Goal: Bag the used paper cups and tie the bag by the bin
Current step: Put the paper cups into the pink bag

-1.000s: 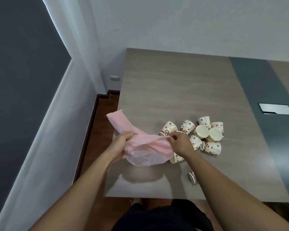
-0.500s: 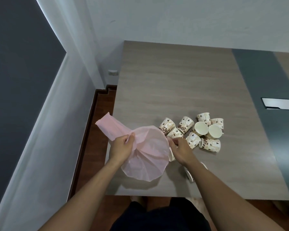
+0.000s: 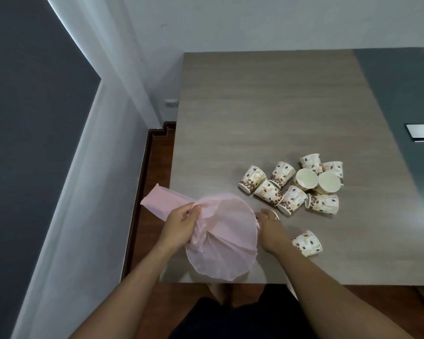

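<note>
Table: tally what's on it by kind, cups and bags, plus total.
Cups: 10 (9 clustered, 1 apart near the front edge)
Bag: 1, pink
Total: 11
A pale rim by the right hand may be another cup; too hidden to tell.

Open tabletop [image 3: 267, 113] beyond cups [image 3: 291, 184]

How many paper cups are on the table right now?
10 visible: nine clustered paper cups mid-table, one cup alone beside the right hand. Another may hide behind the pink bag.
</note>
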